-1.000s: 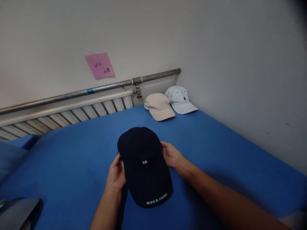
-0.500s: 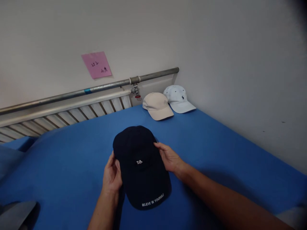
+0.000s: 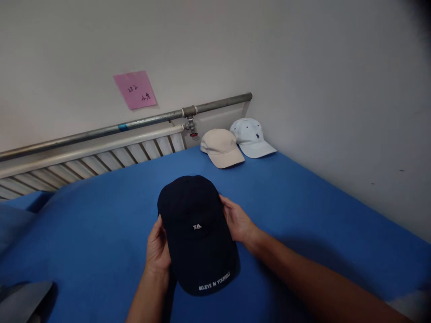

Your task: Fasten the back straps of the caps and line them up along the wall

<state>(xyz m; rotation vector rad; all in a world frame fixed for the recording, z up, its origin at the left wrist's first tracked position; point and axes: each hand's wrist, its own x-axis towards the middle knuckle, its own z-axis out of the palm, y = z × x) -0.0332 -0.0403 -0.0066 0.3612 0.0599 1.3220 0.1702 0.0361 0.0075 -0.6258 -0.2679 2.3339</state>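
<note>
Tilt or dent risked as black cap (image 3: 197, 244) is held at 2 sides

The black cap is held over the blue sheet (image 3: 101, 233), its crown toward 12 o'clock and its brim toward a point between 5 and 6. It is clasped by both hands, set apart across it: the edge at 9 o'clock is gripped by the left hand (image 3: 158, 246), the edge near 3 by the right hand (image 3: 237, 222). How firmly it is pinched cannot be told, since some fingers are hidden. The brim is not propped by either hand, so its lettered front could be dipped if the grip were loosened, and the whole could be twisted if 1 side were let go first. The crown, apparently soft, could be creased by too hard a squeeze.

Between 12 and 1 o'clock the beige cap (image 3: 222, 148) is seen, and at 1 o'clock the white cap (image 3: 252, 137), near the wall (image 3: 336, 112). These 2 are set close together; by a push too far that way, the beige cap could be nudged into its neighbour. Between 8 and 9 o'clock a grey brim (image 3: 28, 298), cut off by the frame, could be brushed by a wide left swing. At 10 o'clock, beyond the sheet, the radiator (image 3: 134, 154) is seen.
</note>
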